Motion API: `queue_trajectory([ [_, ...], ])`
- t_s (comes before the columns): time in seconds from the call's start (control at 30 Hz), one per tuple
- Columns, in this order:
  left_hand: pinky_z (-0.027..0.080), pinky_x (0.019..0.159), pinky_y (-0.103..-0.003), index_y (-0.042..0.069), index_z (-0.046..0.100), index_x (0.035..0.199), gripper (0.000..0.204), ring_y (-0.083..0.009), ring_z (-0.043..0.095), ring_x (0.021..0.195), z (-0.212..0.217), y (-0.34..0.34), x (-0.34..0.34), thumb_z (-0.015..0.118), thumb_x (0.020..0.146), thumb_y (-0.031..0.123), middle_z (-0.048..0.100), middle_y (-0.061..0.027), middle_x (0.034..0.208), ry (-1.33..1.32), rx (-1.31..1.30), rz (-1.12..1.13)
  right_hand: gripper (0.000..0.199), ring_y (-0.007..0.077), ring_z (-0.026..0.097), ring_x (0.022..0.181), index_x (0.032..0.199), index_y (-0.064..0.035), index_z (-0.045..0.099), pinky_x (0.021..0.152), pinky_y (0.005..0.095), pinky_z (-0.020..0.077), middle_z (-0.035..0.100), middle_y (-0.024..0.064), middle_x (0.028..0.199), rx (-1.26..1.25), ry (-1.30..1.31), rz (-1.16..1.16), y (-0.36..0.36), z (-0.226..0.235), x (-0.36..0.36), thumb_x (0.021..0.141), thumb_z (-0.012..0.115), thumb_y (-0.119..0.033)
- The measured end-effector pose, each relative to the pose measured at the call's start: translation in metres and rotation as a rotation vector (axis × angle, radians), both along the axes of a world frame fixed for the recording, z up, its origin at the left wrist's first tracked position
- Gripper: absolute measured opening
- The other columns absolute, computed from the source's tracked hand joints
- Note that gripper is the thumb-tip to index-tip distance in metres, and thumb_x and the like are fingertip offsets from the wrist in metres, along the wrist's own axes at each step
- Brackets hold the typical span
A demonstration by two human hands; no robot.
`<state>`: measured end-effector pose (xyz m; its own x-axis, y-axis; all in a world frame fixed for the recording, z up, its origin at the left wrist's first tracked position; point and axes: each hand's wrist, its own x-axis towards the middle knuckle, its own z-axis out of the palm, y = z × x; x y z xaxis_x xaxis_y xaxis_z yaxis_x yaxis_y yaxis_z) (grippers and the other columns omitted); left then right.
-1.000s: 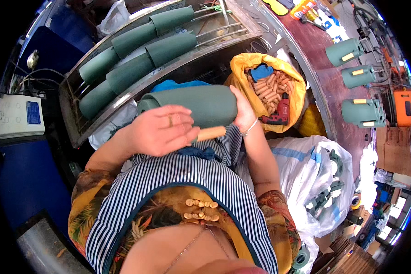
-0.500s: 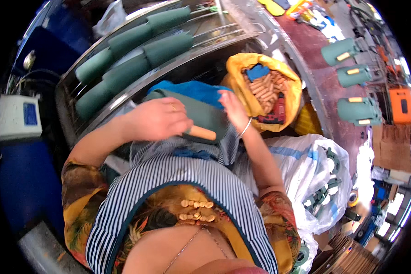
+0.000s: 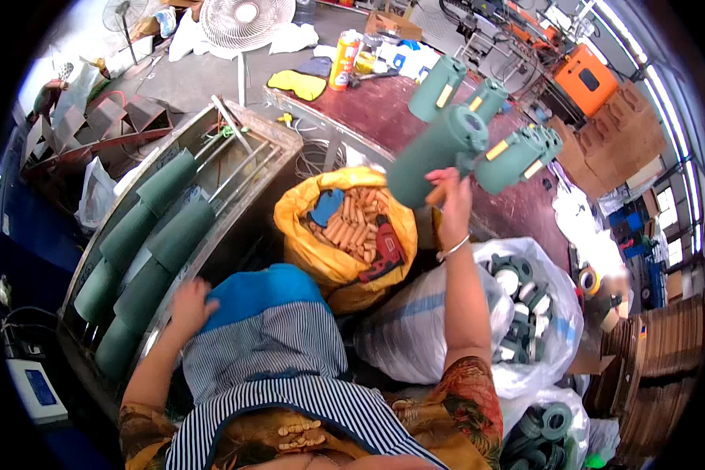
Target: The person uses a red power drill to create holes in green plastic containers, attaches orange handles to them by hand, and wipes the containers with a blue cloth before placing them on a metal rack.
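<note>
My right hand (image 3: 455, 210) is reached out to the front right, closed round the wooden handle (image 3: 437, 194) of a green cylindrical container (image 3: 424, 160). The container is tilted, held at the near edge of the dark red table (image 3: 360, 117). Other green containers with wooden side handles, such as one (image 3: 435, 90) further back, stand on that table. My left hand (image 3: 189, 307) is at the left, beside the rim of a metal trough (image 3: 286, 141). It holds nothing, and its fingers are slightly bent and apart. Blue cloth (image 3: 266, 294) covers my lap.
Green tubes (image 3: 160, 235) lie on rods in the trough. Ahead, a yellow sack (image 3: 298, 235) holds wooden handles and a red power tool (image 3: 385, 247). White bags (image 3: 415, 329) of green parts stand at the right. A spray can (image 3: 345, 61) and a fan (image 3: 247, 23) are further back.
The green container has moved from my lap out to the right, to the table, in my right hand. My left hand has come off it and gone left. The view has turned.
</note>
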<state>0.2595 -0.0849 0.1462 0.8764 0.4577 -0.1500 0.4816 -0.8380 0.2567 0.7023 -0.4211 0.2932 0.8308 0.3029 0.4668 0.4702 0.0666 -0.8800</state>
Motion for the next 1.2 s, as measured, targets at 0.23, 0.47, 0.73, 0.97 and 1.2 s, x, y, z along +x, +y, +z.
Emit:
queue_trajectory([
  [0.23,0.038,0.102,-0.046,0.014,0.068,0.103,0.024,-0.0266,0.053,0.118,-0.026,-0.021,-0.046,0.064,0.08,0.019,0.062,-0.0034,0.115,-0.302,0.086,0.138,0.009,0.0396,0.062,0.074,0.086,-0.0065,0.065,0.065,0.0482,0.0488,0.065,0.0158,0.08,-0.811,-0.796,-0.558,-0.019,-0.065,0.214,0.077,0.064,-0.008],
  [0.47,0.037,0.102,-0.045,0.017,0.068,0.105,0.024,-0.0248,0.051,0.12,-0.018,-0.023,-0.065,0.062,0.083,0.025,0.061,-0.0018,0.118,-0.274,0.056,0.19,0.081,0.0391,0.06,0.111,0.13,0.0052,0.048,0.095,0.0461,0.0479,0.061,0.0272,0.122,-0.733,0.219,-0.81,-0.002,-0.103,0.347,0.077,0.077,-0.049],
  [0.73,0.036,0.102,-0.045,0.018,0.066,0.103,0.022,-0.0219,0.049,0.121,-0.035,-0.025,-0.064,0.06,0.084,0.027,0.06,-0.0007,0.117,-0.369,0.074,0.196,0.07,0.0404,0.04,0.133,0.134,0.007,0.047,0.113,0.0449,0.0316,0.045,0.028,0.141,-1.181,-0.315,-0.26,0.068,-0.13,0.272,0.084,0.07,-0.036],
  [0.97,0.044,0.084,-0.044,0.018,0.067,0.081,0.01,-0.0258,0.058,0.098,-0.054,-0.024,-0.047,0.06,0.083,0.026,0.064,-0.0024,0.091,-0.535,0.14,0.23,0.045,0.0413,0.042,0.131,0.127,-0.0008,0.054,0.109,0.0472,0.0341,0.042,0.0245,0.143,-0.744,-0.809,0.462,0.172,-0.115,-0.06,0.088,0.066,-0.02],
  [1.2,0.044,0.089,-0.045,0.018,0.071,0.094,0.017,-0.0242,0.056,0.111,-0.051,-0.016,-0.07,0.065,0.081,0.027,0.065,0.0024,0.111,-0.775,0.295,0.69,0.037,0.0385,0.054,0.118,0.12,-0.0029,0.061,0.099,0.0444,0.0434,0.056,0.0203,0.131,-0.731,-0.896,0.917,0.196,-0.16,-0.23,0.089,0.066,-0.022],
])
